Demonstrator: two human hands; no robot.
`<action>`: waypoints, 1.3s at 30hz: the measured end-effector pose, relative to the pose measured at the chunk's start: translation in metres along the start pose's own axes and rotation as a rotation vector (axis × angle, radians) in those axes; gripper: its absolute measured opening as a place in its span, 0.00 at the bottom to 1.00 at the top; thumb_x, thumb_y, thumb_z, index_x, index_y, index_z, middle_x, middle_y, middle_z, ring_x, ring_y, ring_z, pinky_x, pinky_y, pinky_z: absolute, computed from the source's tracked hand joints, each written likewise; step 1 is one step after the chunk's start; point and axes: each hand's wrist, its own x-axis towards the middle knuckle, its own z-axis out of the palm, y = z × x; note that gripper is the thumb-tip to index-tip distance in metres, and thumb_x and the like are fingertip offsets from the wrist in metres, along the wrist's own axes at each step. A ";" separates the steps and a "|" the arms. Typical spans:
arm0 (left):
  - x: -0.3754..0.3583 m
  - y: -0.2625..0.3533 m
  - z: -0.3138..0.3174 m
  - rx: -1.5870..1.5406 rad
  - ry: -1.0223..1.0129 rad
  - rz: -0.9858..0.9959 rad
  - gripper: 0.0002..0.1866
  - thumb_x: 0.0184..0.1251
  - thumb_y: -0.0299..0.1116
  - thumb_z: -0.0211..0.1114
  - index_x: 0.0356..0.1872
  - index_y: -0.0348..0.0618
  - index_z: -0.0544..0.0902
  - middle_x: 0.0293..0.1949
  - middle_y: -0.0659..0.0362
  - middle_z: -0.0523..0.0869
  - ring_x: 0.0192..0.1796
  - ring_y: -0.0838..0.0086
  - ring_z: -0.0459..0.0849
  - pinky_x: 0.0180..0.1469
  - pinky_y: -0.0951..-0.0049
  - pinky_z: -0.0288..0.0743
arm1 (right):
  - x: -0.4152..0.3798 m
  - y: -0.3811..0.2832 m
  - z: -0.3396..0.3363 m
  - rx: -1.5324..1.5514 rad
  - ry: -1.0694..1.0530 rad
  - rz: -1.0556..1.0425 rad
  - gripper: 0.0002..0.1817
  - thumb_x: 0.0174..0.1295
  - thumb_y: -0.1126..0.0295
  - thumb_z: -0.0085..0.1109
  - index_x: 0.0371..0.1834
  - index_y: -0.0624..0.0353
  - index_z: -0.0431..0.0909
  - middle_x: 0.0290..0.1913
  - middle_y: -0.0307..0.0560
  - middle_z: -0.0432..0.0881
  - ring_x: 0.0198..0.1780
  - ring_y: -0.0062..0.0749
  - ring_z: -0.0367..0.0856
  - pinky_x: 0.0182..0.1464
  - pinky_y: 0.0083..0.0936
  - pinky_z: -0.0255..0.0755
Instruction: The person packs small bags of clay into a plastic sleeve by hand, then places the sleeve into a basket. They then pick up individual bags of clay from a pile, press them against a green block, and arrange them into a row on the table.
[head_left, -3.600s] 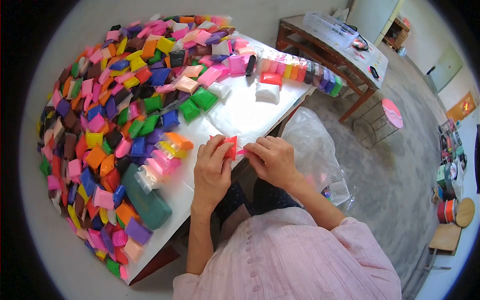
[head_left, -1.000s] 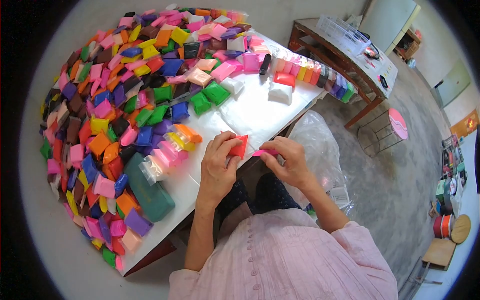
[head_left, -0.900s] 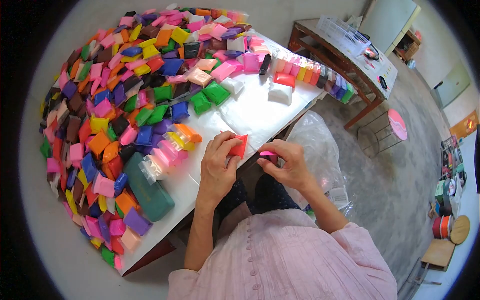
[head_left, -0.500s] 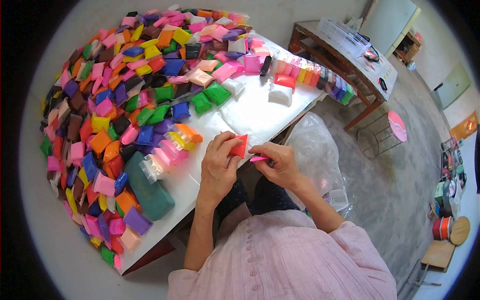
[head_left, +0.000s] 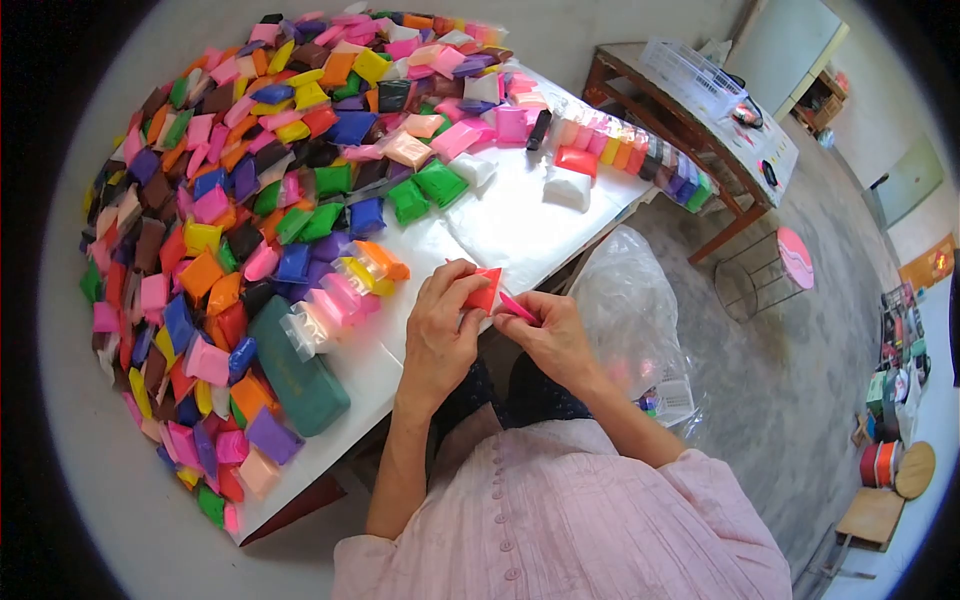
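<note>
- A white-covered table extends in front of the person, its near edge below the hands.
- A heap of colourful packets spreads over the table's left and far parts.
- A clear plastic bag hangs beyond the right hand, beside the table edge.
- A green case lies among the packets, left of the left hand and apart from it.
- The left hand is curled, thumb and fingers pinching a red packet by its near-left part.
- The right hand is partly closed, its thumb and fingers gripping a slim pink item.
- The red packet is at the left fingertips, over the table's near edge; whether it touches the surface cannot be told.
- The slim pink item points towards the red packet, just beside it; contact between them cannot be told.
</note>
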 end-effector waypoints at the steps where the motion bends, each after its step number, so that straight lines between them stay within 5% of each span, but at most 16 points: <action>1: 0.000 0.000 0.000 0.001 0.001 0.002 0.18 0.56 0.20 0.63 0.50 0.36 0.80 0.56 0.50 0.80 0.59 0.51 0.78 0.62 0.59 0.72 | -0.001 0.000 0.001 0.010 0.005 0.005 0.11 0.59 0.67 0.68 0.35 0.66 0.85 0.21 0.46 0.81 0.23 0.21 0.76 0.28 0.23 0.70; 7: 0.000 -0.001 0.000 -0.009 0.002 0.000 0.18 0.56 0.20 0.64 0.50 0.36 0.80 0.56 0.50 0.79 0.59 0.51 0.78 0.62 0.59 0.72 | -0.002 -0.009 0.013 -0.215 0.136 0.012 0.14 0.55 0.60 0.71 0.33 0.62 0.86 0.22 0.47 0.83 0.24 0.32 0.83 0.30 0.30 0.74; 16: -0.001 0.000 0.000 -0.001 0.006 0.005 0.17 0.57 0.20 0.64 0.50 0.35 0.80 0.56 0.49 0.79 0.59 0.50 0.78 0.62 0.58 0.72 | -0.003 -0.005 0.020 -0.270 0.219 -0.124 0.10 0.55 0.64 0.68 0.33 0.58 0.85 0.20 0.52 0.81 0.24 0.46 0.84 0.29 0.36 0.75; 25: -0.001 0.004 0.001 0.090 0.034 0.043 0.17 0.57 0.19 0.65 0.50 0.36 0.81 0.55 0.49 0.80 0.59 0.53 0.79 0.59 0.62 0.75 | 0.006 -0.001 0.008 -0.327 0.131 -0.213 0.09 0.56 0.66 0.66 0.34 0.60 0.84 0.22 0.53 0.82 0.25 0.47 0.84 0.30 0.36 0.75; 34: 0.002 0.006 0.002 0.160 0.027 0.106 0.09 0.58 0.21 0.63 0.40 0.39 0.78 0.56 0.52 0.80 0.52 0.52 0.79 0.53 0.57 0.75 | 0.000 0.002 -0.006 -0.005 -0.032 -0.100 0.10 0.64 0.69 0.64 0.39 0.66 0.83 0.21 0.48 0.79 0.24 0.19 0.74 0.29 0.23 0.69; 39: 0.002 0.005 0.004 0.186 0.028 0.109 0.08 0.58 0.20 0.63 0.39 0.39 0.78 0.57 0.53 0.82 0.49 0.54 0.79 0.51 0.59 0.75 | -0.003 0.001 -0.002 -0.099 0.105 -0.131 0.13 0.67 0.62 0.62 0.39 0.62 0.83 0.23 0.50 0.80 0.25 0.33 0.81 0.29 0.30 0.71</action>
